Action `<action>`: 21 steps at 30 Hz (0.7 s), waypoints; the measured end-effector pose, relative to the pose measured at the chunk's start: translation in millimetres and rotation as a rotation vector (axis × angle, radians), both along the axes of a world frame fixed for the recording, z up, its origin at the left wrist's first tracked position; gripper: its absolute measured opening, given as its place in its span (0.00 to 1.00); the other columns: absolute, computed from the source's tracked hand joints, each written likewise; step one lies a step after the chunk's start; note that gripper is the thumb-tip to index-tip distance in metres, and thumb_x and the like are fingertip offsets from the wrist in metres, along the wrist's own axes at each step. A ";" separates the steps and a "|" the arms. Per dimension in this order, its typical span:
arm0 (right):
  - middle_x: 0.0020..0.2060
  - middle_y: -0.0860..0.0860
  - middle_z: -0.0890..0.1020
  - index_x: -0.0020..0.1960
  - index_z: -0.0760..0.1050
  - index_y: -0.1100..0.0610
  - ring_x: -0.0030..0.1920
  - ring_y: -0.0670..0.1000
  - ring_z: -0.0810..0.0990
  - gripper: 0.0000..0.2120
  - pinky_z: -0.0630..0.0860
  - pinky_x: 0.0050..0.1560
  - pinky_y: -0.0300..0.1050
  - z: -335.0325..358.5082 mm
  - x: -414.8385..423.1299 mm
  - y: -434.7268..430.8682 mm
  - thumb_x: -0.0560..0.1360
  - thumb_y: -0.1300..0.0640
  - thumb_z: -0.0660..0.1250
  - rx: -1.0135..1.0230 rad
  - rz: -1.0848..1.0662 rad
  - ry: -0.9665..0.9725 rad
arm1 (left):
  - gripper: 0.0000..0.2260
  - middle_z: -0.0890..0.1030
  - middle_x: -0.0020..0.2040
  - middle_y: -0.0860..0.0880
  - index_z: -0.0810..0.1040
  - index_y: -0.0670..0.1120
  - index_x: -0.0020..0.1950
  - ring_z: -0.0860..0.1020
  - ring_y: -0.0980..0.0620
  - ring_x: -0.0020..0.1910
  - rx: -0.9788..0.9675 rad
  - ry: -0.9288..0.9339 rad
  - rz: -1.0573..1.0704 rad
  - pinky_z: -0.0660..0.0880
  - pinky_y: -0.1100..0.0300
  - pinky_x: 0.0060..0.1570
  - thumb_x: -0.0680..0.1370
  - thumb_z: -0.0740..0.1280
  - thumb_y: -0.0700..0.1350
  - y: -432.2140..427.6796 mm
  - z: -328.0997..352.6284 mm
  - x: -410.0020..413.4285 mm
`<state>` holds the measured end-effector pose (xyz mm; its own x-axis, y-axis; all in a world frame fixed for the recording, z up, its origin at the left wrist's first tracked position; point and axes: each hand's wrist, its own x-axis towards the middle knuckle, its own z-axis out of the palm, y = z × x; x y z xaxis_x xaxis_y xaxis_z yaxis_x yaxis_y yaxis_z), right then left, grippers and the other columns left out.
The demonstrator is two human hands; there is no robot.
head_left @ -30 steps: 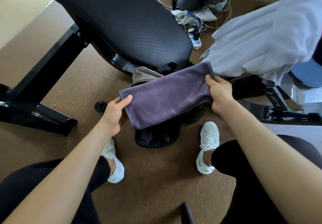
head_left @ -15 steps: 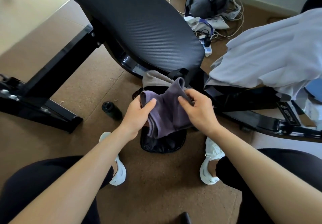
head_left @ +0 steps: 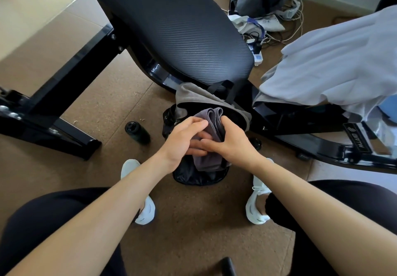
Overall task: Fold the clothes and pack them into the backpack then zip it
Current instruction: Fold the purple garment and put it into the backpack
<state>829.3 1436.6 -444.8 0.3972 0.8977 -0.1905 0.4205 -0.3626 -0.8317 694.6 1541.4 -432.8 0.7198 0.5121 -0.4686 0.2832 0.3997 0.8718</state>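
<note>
- My left hand [head_left: 184, 135] and right hand [head_left: 235, 146] both clasp the folded purple-grey cloth [head_left: 211, 115], fingers curled round its middle.
- The cloth hangs over the mouth of the open black backpack [head_left: 199, 178], which sits on the floor between my shoes.
- I judge it soft, light and limp: the folds will spring apart unless I pinch across all layers.
- A pale garment [head_left: 333, 61] lies draped well to my right.

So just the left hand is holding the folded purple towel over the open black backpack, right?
No, both hands do: in the head view the left hand and right hand together hold the folded purple towel over the open black backpack.
</note>
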 end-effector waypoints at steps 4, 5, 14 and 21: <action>0.50 0.53 0.85 0.58 0.77 0.58 0.52 0.52 0.84 0.11 0.81 0.55 0.52 -2.9 10.9 1.3 0.77 0.59 0.73 0.037 -0.084 0.280 | 0.09 0.86 0.49 0.45 0.81 0.47 0.56 0.86 0.45 0.42 0.152 0.056 0.074 0.78 0.62 0.34 0.84 0.62 0.48 7.3 3.6 -2.5; 0.52 0.55 0.86 0.59 0.77 0.58 0.53 0.52 0.85 0.10 0.81 0.55 0.52 -1.8 13.1 1.5 0.78 0.61 0.71 0.046 -0.107 0.371 | 0.08 0.86 0.49 0.45 0.81 0.47 0.55 0.86 0.47 0.41 0.194 0.088 0.147 0.77 0.63 0.32 0.84 0.63 0.46 10.2 1.5 -2.8; 0.57 0.56 0.84 0.66 0.74 0.60 0.56 0.52 0.83 0.13 0.81 0.57 0.45 27.9 28.2 4.8 0.82 0.61 0.62 0.233 -0.228 1.062 | 0.32 0.84 0.62 0.41 0.83 0.46 0.64 0.81 0.44 0.62 -0.305 0.038 0.334 0.76 0.47 0.65 0.78 0.60 0.70 16.8 -3.2 -10.9; 0.60 0.51 0.83 0.70 0.72 0.57 0.61 0.48 0.82 0.21 0.77 0.67 0.56 -3.0 29.7 0.1 0.78 0.59 0.71 0.044 -0.268 0.342 | 0.22 0.85 0.59 0.50 0.79 0.51 0.66 0.84 0.48 0.59 -0.005 0.127 0.163 0.78 0.48 0.63 0.73 0.76 0.54 13.8 -10.3 -6.8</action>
